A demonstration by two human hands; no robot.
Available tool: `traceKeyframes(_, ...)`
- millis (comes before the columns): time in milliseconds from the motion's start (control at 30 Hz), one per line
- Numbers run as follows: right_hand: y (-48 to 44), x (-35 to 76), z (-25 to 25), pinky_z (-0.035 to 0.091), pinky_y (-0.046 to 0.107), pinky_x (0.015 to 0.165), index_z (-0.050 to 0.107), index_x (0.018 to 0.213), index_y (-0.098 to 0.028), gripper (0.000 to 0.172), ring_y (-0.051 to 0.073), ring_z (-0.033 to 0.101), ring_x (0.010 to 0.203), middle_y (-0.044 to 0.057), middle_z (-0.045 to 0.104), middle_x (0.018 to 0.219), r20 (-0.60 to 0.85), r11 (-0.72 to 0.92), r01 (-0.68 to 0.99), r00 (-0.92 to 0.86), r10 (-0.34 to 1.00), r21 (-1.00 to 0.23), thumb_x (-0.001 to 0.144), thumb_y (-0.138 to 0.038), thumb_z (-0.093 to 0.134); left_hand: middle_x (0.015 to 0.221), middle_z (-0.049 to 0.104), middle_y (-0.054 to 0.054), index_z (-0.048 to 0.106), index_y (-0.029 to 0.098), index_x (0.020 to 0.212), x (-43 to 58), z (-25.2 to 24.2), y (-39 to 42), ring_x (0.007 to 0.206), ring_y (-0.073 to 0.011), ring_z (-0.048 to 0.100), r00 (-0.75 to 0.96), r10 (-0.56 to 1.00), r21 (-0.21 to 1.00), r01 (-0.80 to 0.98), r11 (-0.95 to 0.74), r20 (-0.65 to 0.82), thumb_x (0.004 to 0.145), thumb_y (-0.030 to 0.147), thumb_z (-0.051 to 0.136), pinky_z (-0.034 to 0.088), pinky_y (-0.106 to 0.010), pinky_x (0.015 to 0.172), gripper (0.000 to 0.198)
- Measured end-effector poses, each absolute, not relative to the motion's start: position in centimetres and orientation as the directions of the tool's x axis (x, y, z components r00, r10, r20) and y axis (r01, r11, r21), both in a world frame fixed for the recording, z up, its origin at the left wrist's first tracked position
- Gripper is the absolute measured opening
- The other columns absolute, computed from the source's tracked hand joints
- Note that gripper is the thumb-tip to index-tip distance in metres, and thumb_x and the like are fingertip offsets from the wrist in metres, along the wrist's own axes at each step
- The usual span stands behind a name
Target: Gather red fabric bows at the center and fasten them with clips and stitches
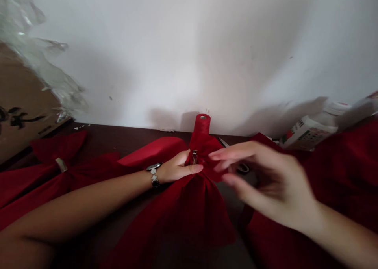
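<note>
Filling everything toward 12 o'clock from the metal clip on the held bow, a white wall (165,44) carries soft grey shadows and a few dark specks. A dark brown tabletop (106,137) runs up to its foot. At 3 o'clock a mass of deep red cloth (348,174) covers the surface. Between 9 and 10 o'clock stands a cardboard box (26,91) with black handwritten strokes, and at 10 o'clock crumpled clear plastic (53,70) hangs over its edge.

Centred over the table, the large red fabric bow (189,206) spreads its tails toward 6 o'clock. A second red bow (44,178) lies flat at 9 o'clock, a silvery flat clip (61,165) across its middle.

The right hand (274,182), blurred, reaches in from 4 o'clock with thumb and fingertips parted; whether they touch the fabric I cannot tell. The left hand (178,168) pinches the held bow's centre, thumb on top. Between 2 and 3 o'clock sits a white-capped plastic bottle (315,129); at 12, near the wall, an upright red ribbon roll (202,127). Smallest are the left wrist's watch (154,166) and the metal clip (194,156).
</note>
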State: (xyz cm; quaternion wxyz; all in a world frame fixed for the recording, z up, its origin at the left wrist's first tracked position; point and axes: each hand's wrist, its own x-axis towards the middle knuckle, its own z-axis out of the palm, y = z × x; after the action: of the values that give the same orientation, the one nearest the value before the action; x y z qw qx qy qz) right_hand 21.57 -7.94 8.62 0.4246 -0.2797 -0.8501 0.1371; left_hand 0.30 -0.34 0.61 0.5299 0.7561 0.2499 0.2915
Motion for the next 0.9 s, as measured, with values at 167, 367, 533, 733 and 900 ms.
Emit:
traceKeyframes(167,-6.4,20.1,4.4,0.052,0.030,0.090,0.053,0.118,-0.016,0.036,0.017,0.062,0.102,0.008,0.065,0.110,0.672,0.881,0.281,-0.570,0.473,-0.381,0.083,-0.012,0.060,0.103,0.063,-0.008,0.056,0.014,0.110,0.3,0.3,-0.8,0.096,-0.0211,0.057,0.705,0.687,0.974,-0.020,-0.225,0.173,0.079,0.050,0.063,0.045,-0.034,0.087,0.048)
traceKeyframes(367,-5.1,21.0,3.2,0.052,0.034,0.093,0.053,0.116,-0.020,0.037,0.018,0.061,0.105,0.008,0.062,0.113,0.659,0.726,0.258,-0.307,0.687,-0.637,0.081,-0.010,0.061,0.104,0.065,-0.007,0.057,0.018,0.114,0.2,0.5,-0.8,0.092,-0.0194,0.060,0.740,0.669,0.993,-0.114,0.020,0.071,0.076,0.038,0.070,0.042,-0.035,0.089,0.045)
traceKeyframes(533,-4.5,21.2,3.4,0.047,0.036,0.102,0.053,0.117,-0.020,0.035,0.018,0.055,0.115,0.008,0.058,0.118,0.624,0.693,0.162,-0.326,0.710,-0.703,0.084,-0.010,0.058,0.090,0.060,-0.004,0.060,0.015,0.097,0.4,0.9,-0.6,0.083,-0.0155,0.054,0.797,0.598,0.990,-0.135,0.036,0.086,0.079,0.040,0.066,0.041,-0.029,0.081,0.031)
traceKeyframes(733,-4.1,21.4,3.5,0.045,0.039,0.104,0.053,0.118,-0.019,0.034,0.020,0.055,0.117,0.008,0.058,0.121,0.629,0.683,0.176,-0.279,0.726,-0.709,0.085,-0.014,0.059,0.076,0.043,0.002,0.047,0.016,0.080,0.5,1.1,-0.8,0.067,-0.0108,0.038,0.826,0.562,0.999,-0.019,-0.051,0.045,0.082,0.046,0.060,0.034,-0.024,0.064,0.032)
traceKeyframes(900,-3.9,21.8,3.9,0.050,0.036,0.096,0.054,0.115,-0.018,0.030,0.018,0.060,0.109,0.009,0.062,0.117,0.629,0.681,0.223,-0.265,0.731,-0.698,0.086,-0.017,0.060,0.089,0.050,-0.003,0.048,0.016,0.083,0.5,1.3,-1.0,0.081,-0.0145,0.045,0.849,0.518,0.982,-0.013,-0.186,0.109,0.085,0.046,0.055,0.038,-0.027,0.075,0.031)
